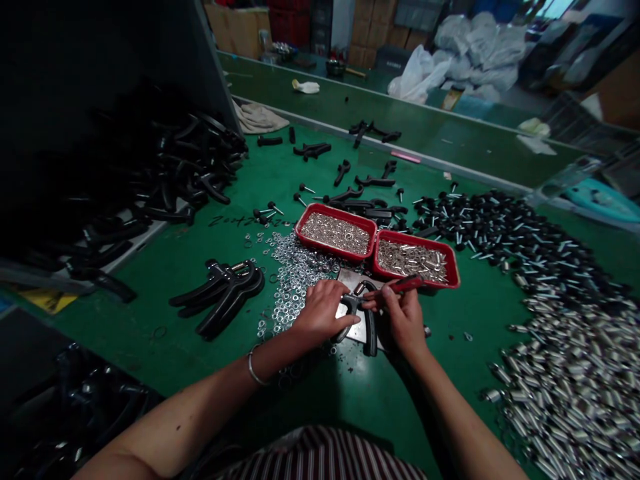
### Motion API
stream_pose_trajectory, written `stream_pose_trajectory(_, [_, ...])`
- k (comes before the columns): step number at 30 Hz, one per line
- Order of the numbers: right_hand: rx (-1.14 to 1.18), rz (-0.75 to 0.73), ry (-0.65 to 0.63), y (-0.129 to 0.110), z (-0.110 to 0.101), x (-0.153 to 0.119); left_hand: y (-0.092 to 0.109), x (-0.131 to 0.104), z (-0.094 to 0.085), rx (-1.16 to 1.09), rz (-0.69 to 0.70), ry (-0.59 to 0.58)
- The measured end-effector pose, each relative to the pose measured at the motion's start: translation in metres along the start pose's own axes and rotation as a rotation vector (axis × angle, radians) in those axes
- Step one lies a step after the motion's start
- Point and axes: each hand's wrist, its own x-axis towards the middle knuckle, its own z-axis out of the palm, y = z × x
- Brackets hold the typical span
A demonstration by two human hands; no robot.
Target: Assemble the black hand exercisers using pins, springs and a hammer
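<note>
Black clamp (371,328) over metal plate (357,333) on green bench (470,360), left hand (323,310) grasping it, right hand (406,320) gripping red-handled tool (409,283) at clamp, two red trays (375,248) just beyond, loose washers (295,287) left, silver parts (575,380) heaped right.

Side clutter sat mostly along the far side of the green counter (480,313).
Crumpled beige rag (260,119) lay by the foot of the upright panel (213,63) at left; pink strip (405,157) lay along the metal rail (445,163). Past the rail: white item with yellowish end (307,87), too small to identify; farther back, dark bowl (335,67) beside a light stick (355,72). White plastic bags (475,47) were heaped back right, dark box (391,59) just left of them. Cardboard box (233,30) and red crates (289,30) stood back left. Turquoise item (607,200) at right edge was blurred. Handwritten digits (250,221) marked the counter.
</note>
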Motion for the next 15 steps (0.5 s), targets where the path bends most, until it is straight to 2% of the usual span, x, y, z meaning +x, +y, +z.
stream_pose_trajectory(3, [-0.318,-0.065,0.008,-0.008,0.002,-0.001,0.002,0.000,-0.002,0.001,-0.007,-0.013])
stream_pose_trajectory(5, [-0.391,-0.070,0.002,-0.014,0.006,0.002,0.004,0.000,-0.002,0.008,-0.006,-0.012])
stream_pose_trajectory(7, [-0.223,0.015,-0.091,-0.021,0.011,0.008,0.005,0.000,-0.001,0.022,-0.003,-0.004])
stream_pose_trajectory(9, [0.096,0.153,-0.254,-0.026,0.013,0.014,0.004,0.001,-0.001,0.036,0.003,-0.001])
stream_pose_trajectory(11, [0.396,0.224,-0.308,-0.029,0.011,0.020,0.003,0.003,-0.001,0.043,0.018,-0.012])
stream_pose_trajectory(13, [0.538,0.180,-0.177,-0.028,0.002,0.023,0.001,0.004,-0.003,0.042,0.044,-0.035])
stream_pose_trajectory(15, [0.521,0.113,-0.029,-0.025,-0.011,0.022,0.001,0.002,-0.003,0.050,0.068,-0.036])
